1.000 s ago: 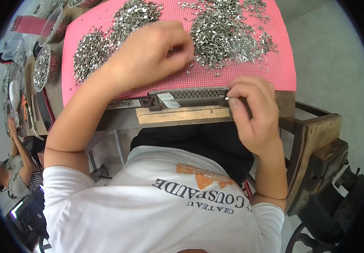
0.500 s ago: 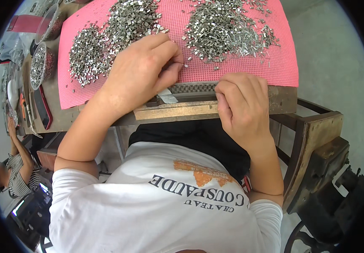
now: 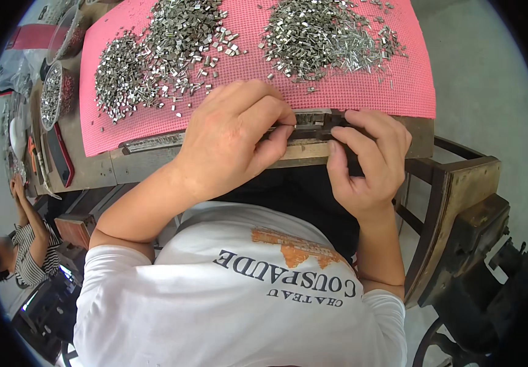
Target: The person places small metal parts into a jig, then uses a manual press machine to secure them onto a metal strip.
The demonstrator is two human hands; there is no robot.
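Note:
A long, narrow dark metal rail (image 3: 154, 142) lies along the near edge of a pink mesh mat (image 3: 227, 98). My left hand (image 3: 233, 131) is over the rail, thumb and index finger pinched together at its right part. Whatever is between those fingertips is too small or hidden to make out. My right hand (image 3: 371, 159) has its thumb and curled fingers at a dark block (image 3: 335, 122) on the rail's right end. Beneath the rail, a wooden strip (image 3: 306, 151) runs along the table edge. My left hand covers the rail's middle.
Small silvery metal pieces lie heaped on the mat in a left pile (image 3: 181, 37) and a right pile (image 3: 303, 43) with thin pins. At left are a plastic tub (image 3: 56, 95) of pieces and a red-edged phone-like object (image 3: 62, 156). Another person (image 3: 31, 251) sits at far left.
My left hand has moved right and nearer, from the mat to the rail. My right hand has shifted slightly right, its fingers spread more. A stretch of rail now shows left of my left hand.

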